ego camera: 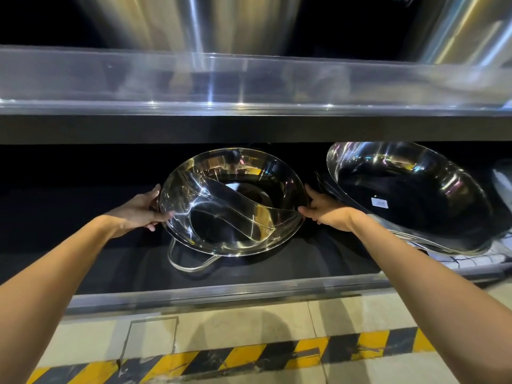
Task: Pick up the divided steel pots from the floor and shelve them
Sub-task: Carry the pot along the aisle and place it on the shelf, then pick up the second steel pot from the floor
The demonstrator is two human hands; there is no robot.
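Note:
A shiny divided steel pot (232,200) with an S-shaped partition leans tilted on the dark lower shelf (116,261), its open side facing me and one loop handle (191,261) pointing down at the front. My left hand (144,210) grips the pot's left rim. My right hand (322,210) holds the right rim, fingers curled over the edge. Both arms reach forward over the shelf's front lip.
To the right a stack of large plain steel bowls (410,198) with a price sticker leans on the same shelf, close to my right hand. An upper shelf (249,84) with a clear guard carries tall steel pots. Below lies a tiled floor with yellow-black hazard tape (249,356).

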